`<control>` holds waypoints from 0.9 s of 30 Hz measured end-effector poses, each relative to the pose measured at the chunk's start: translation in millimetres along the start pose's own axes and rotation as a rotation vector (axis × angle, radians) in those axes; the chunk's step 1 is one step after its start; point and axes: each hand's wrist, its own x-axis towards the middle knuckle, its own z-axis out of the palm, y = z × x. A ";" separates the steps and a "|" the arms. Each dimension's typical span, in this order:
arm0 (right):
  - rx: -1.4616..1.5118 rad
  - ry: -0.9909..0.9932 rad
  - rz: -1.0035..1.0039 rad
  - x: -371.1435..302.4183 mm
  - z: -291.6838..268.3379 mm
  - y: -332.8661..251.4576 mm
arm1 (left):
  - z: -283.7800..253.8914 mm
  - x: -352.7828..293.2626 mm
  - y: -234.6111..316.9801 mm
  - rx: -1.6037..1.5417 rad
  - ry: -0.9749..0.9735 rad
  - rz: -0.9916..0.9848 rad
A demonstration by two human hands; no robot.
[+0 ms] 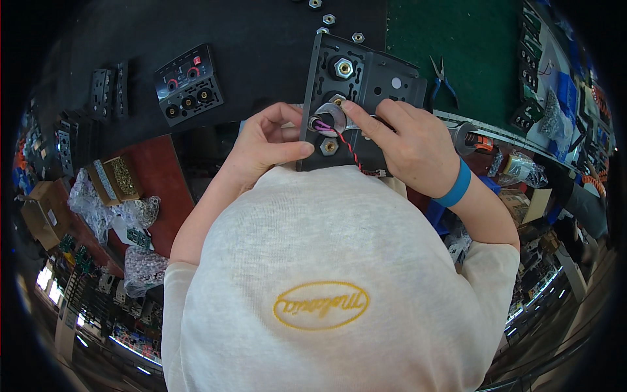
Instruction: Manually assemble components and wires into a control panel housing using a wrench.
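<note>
A dark grey folded metal casing (377,65) sits in front of me, with hex nuts on threaded posts along its left panel. My left hand (266,138) grips the casing's left edge, thumb on the near side and fingers curled. In my right hand (418,145) is a silver wrench (351,125), its head around a post in the lower half of the panel. My right index finger points at the middle hex nut (337,100). Purple leads and a twisted red and black wire (349,149) come out at the wrench head. The lower nut (329,146) shows beside it.
Blue-handled pliers (443,85) lie on the green mat at right. Several loose nuts (358,37) lie beyond the casing. A finished-looking dark panel (188,85) stands at left on the black mat. An orange and black power tool (475,141) lies at the right bench edge.
</note>
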 end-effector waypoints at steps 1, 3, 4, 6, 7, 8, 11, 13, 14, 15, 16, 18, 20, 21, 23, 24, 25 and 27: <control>0.019 0.005 0.027 -1.1 0.9 -2.1 | -0.2 0.6 0.2 -0.007 -0.008 -0.012; 0.064 0.015 0.054 -0.3 5.8 -12.9 | -1.2 1.3 -1.9 -0.013 -0.020 -0.022; 0.109 0.023 0.070 1.7 6.4 -14.6 | -2.5 2.1 -5.8 0.000 -0.025 0.015; 0.128 -0.007 0.063 4.2 -2.0 -9.1 | -2.9 0.4 -5.9 0.051 -0.028 0.067; 0.152 -0.036 0.067 5.7 -7.6 -6.8 | -1.6 -0.2 -0.1 0.054 -0.028 0.077; 0.132 -0.059 0.050 6.9 -16.3 2.6 | 2.2 -1.8 7.0 0.064 -0.004 0.117; 0.472 0.173 0.281 1.5 -31.8 31.5 | 0.4 -1.0 24.1 0.098 0.006 0.204; 0.694 0.251 0.509 1.7 -31.9 29.1 | 0.1 0.2 33.9 0.336 0.037 0.316; 0.929 0.320 0.753 1.7 -31.1 28.1 | 8.7 1.7 36.0 0.493 0.081 0.463; 1.244 0.317 0.722 6.8 -27.4 29.6 | 15.0 1.9 39.6 0.490 0.084 0.481; 1.455 0.404 0.733 15.1 -24.8 24.5 | 20.8 4.6 43.6 0.846 0.088 0.650; 1.666 0.485 0.729 25.6 -19.6 19.8 | 25.4 6.6 42.4 1.338 0.121 0.880; 1.841 0.481 0.756 27.1 -4.7 24.3 | 19.3 9.4 41.6 1.490 0.117 1.004; 1.841 0.486 0.754 28.7 -0.3 25.0 | 16.1 10.7 42.0 1.639 0.114 1.121; 1.758 0.390 0.850 29.0 10.6 27.0 | 11.7 13.7 41.7 1.686 0.088 1.170; 1.864 0.394 0.766 20.1 22.6 35.9 | 9.7 14.2 41.0 1.730 0.067 1.218; 1.867 0.399 0.765 16.8 27.4 37.5 | 5.7 15.3 39.7 1.733 0.063 1.219; 1.947 0.467 0.709 11.5 34.2 38.8 | -1.6 17.3 37.2 1.511 0.157 1.264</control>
